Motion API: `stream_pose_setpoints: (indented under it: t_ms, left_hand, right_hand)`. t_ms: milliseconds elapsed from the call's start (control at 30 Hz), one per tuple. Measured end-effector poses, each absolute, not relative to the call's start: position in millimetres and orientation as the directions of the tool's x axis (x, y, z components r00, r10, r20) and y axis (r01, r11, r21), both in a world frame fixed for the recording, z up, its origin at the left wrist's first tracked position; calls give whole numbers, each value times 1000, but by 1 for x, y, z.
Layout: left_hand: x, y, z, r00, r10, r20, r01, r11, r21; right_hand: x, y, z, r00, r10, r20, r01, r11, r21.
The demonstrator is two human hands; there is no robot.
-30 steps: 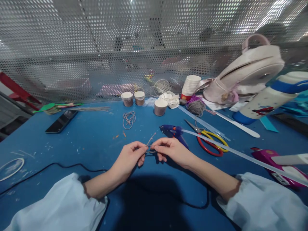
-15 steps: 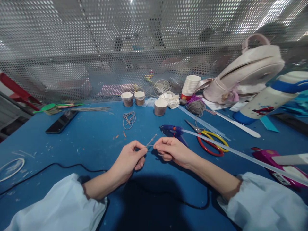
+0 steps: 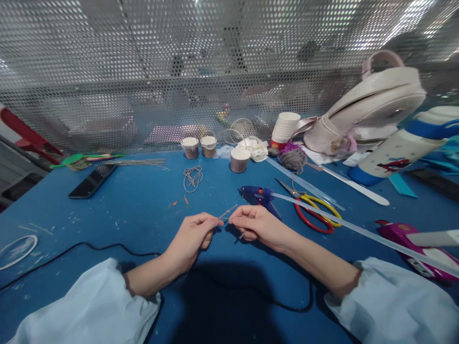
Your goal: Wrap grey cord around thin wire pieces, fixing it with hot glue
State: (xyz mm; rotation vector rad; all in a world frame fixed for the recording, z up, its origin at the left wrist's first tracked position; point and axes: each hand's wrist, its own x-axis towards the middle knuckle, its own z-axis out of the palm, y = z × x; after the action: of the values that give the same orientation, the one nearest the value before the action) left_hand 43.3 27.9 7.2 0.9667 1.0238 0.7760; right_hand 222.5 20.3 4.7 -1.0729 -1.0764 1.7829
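My left hand [image 3: 195, 234] and my right hand [image 3: 256, 223] meet fingertip to fingertip low over the blue table [image 3: 136, 215]. Both pinch a thin grey piece of twine [image 3: 228, 212]; one short end sticks up and to the right between the thumbs, another end shows under the right fingers. A blue glue gun [image 3: 258, 196] lies just behind my right hand, with a long clear glue stick [image 3: 344, 225] running from it to the right.
Red and yellow scissors [image 3: 311, 210] lie right of the glue gun. A twine coil [image 3: 192, 177], three small cups [image 3: 208, 145], a cup stack [image 3: 285, 129], a yarn ball [image 3: 293, 158], a phone [image 3: 92, 181], a pink bag [image 3: 373, 105] and a bottle [image 3: 401, 148] stand farther back. A black cable [image 3: 89, 248] crosses near my sleeves.
The hands stayed in place, fingers working the twine. Its free end has dropped from pointing steeply up to lying flatter, and a second end now shows under my right fingers.
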Motion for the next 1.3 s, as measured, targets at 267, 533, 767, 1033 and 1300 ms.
stream_pose_setpoints:
  t_ms: [267, 533, 767, 1033, 1300]
  left_hand:
    - [45, 28, 6, 322, 888, -329, -89, 374, 923]
    - [44, 26, 7, 312, 898, -311, -11, 331, 943]
    - [45, 26, 8, 309, 885, -347, -58, 382, 922]
    - [44, 27, 10, 358, 874, -329, -73, 377, 923]
    - [46, 27, 8, 309, 906, -288, -162, 348, 923]
  right_hand:
    - [223, 21, 1, -343, 907, -245, -179, -320, -930]
    - [223, 20, 2, -360, 904, -231, -184, -312, -932]
    - [223, 21, 2, -356, 905, -234, -180, -312, -933]
    - [223, 21, 1, -361, 903, -235, -192, -319, -928]
    - [224, 21, 0, -367, 901, -233, -190, -317, -929]
